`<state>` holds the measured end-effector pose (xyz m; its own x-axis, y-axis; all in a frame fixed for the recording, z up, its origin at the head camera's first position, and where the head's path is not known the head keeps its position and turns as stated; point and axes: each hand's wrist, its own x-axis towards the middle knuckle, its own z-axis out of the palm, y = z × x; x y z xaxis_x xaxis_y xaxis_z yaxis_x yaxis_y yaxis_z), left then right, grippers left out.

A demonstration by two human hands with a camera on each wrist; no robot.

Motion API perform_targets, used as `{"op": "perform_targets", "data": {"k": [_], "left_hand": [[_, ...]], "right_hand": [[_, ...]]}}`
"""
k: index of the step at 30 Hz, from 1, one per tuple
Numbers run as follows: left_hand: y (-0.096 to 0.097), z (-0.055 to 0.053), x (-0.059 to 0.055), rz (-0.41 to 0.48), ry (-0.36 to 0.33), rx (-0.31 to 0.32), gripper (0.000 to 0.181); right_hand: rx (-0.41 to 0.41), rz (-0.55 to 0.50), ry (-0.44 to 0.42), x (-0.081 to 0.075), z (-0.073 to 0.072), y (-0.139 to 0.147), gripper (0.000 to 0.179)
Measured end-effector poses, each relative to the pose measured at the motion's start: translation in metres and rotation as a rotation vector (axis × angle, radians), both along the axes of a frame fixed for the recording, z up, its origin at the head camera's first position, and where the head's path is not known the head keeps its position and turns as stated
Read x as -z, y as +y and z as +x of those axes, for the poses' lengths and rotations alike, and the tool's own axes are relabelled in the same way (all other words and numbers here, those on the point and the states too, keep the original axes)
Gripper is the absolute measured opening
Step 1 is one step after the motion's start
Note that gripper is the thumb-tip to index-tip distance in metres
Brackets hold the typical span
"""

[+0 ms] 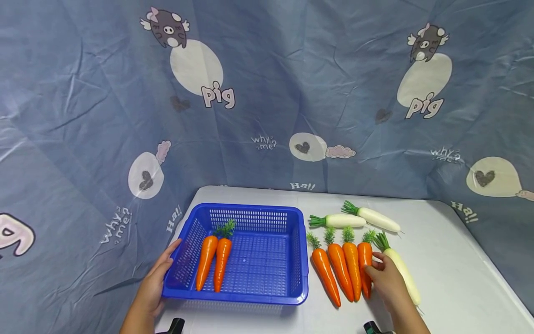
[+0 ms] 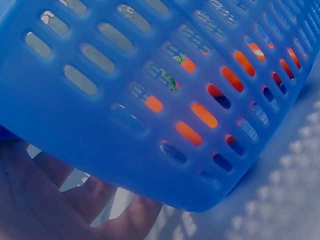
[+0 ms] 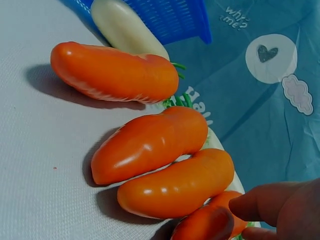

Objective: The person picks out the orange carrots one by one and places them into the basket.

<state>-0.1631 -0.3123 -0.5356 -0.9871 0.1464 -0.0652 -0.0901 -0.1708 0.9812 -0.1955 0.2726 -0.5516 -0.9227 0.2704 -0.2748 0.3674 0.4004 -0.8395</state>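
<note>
The left hand [image 1: 154, 280] rests against the left wall of a blue plastic basket [image 1: 233, 298], its fingers stretched along the outside. In the left wrist view its fingers [image 2: 92, 197] pass behind the edge of the slotted basket wall [image 2: 60, 130]. Two orange carrots with green tops, a left one [image 1: 206, 262] and a right one [image 1: 223, 264], lie inside the basket. To the basket's right, the right hand [image 1: 385, 276] pinches the rightmost carrot [image 1: 365, 255] of a row between thumb and fingers. The right wrist view shows that carrot [image 3: 205, 225] only partly, at the lower edge.
Other carrots [image 1: 326, 276] lie in the row between basket and right hand. Two white radishes [image 1: 344, 221] lie behind them, and a third radish [image 1: 403, 273] lies right of the hand. A blue printed cloth [image 1: 267, 102] hangs around the white table [image 1: 454, 260].
</note>
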Motion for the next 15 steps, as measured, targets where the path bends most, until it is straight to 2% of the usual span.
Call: {"op": "perform_targets", "data": {"k": [8,15], "left_hand": [[0.0000,-0.0008,-0.0014,-0.020,-0.008,-0.005,0.055],[0.0006,-0.0002,-0.0011,-0.014,-0.024,-0.012,0.055]], "right_hand": [[0.001,0.007,0.018,0.0021,-0.0005,-0.0008,0.068],[0.023,0.029,0.000,0.0011,-0.0001,-0.0017,0.070]]}}
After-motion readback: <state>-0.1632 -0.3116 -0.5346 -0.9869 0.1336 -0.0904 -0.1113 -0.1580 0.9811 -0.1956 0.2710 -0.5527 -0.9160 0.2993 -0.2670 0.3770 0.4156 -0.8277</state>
